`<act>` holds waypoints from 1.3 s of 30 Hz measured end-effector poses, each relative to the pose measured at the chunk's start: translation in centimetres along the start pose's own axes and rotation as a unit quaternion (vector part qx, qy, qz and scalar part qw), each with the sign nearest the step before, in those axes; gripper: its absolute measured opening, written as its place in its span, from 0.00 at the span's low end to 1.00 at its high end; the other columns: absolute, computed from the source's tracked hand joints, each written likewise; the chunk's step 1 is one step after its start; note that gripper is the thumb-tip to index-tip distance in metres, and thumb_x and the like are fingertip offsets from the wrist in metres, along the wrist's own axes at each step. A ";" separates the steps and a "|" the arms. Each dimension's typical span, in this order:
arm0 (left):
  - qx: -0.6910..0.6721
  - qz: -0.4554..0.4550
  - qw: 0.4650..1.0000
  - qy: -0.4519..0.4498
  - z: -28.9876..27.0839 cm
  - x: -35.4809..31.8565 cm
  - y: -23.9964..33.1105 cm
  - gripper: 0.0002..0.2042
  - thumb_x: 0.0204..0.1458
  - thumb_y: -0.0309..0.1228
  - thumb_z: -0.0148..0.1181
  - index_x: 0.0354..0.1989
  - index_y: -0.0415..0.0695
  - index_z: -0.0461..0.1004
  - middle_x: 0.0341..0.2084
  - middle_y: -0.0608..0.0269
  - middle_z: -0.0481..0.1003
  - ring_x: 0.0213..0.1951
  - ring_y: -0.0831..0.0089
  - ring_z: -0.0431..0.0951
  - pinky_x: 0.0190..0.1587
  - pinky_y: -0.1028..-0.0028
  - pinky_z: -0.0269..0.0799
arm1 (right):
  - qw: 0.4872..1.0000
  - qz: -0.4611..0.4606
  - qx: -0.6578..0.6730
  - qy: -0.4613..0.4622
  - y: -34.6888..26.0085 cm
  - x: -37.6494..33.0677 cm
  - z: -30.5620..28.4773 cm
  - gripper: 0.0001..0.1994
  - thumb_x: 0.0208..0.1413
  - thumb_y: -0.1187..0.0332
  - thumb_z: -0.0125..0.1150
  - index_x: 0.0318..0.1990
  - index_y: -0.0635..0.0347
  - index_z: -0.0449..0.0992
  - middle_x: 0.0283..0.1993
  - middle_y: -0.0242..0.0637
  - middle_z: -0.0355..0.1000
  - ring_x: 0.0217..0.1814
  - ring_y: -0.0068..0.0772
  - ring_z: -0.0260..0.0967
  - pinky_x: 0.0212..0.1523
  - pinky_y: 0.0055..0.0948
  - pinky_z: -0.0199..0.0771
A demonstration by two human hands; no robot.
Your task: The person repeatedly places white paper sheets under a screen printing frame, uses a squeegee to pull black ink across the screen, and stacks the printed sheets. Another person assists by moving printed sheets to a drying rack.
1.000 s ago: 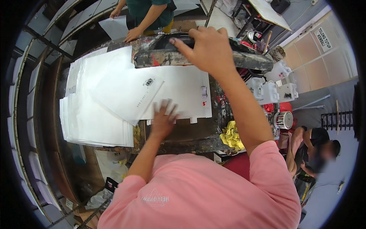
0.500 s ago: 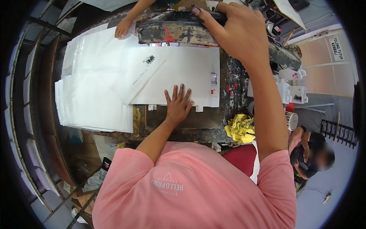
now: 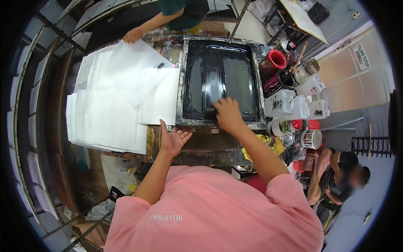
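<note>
A black ink-covered printing screen in a stained frame (image 3: 181, 84) lies flat on the work table. My right hand (image 3: 227, 114) rests on the screen's near edge, fingers closed around a dark squeegee (image 3: 209, 111). Fingers spread, my left hand (image 3: 173, 138) sits palm down on the table beside the frame's near left corner and holds nothing. A white sheet (image 3: 161, 103) sticks out from under the frame's left side.
Stacks of white sheets (image 3: 105, 122) cover the table's left part. A co-worker's hand (image 3: 133, 34) at the far edge holds a loose white sheet (image 3: 130, 59). Ink cans, a red pot (image 3: 273, 61) and white containers crowd the right. Another person sits at lower right.
The screen frame, held raised by my right hand before, now lies flat over the white sheet. My right hand has moved to its near edge; my left hand has slid off the sheet.
</note>
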State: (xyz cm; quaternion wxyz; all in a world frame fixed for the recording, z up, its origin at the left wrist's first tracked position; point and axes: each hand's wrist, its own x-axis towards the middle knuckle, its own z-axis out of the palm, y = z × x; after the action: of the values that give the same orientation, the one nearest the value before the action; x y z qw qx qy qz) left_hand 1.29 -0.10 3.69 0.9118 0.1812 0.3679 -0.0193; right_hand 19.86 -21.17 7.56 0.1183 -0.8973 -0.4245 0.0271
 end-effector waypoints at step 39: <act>0.545 0.380 0.740 -0.102 4.6 0.3 7.7 0.39 0.72 0.62 0.41 0.79 0.43 0.57 0.76 0.34 0.58 0.79 0.43 0.55 0.78 0.44 0.51 | 0.947 -0.015 -0.101 0.303 -3.1 9.6 -17.9 0.30 0.61 0.36 0.62 0.35 0.58 0.84 0.34 0.40 0.77 0.42 0.43 0.73 0.55 0.50 0.58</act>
State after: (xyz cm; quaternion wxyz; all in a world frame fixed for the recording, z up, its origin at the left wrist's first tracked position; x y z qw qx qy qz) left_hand 5.89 5.52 9.02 0.6213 0.7689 0.0996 0.1134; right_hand 26.32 -15.25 26.18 0.1508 -0.8641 -0.3822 -0.2908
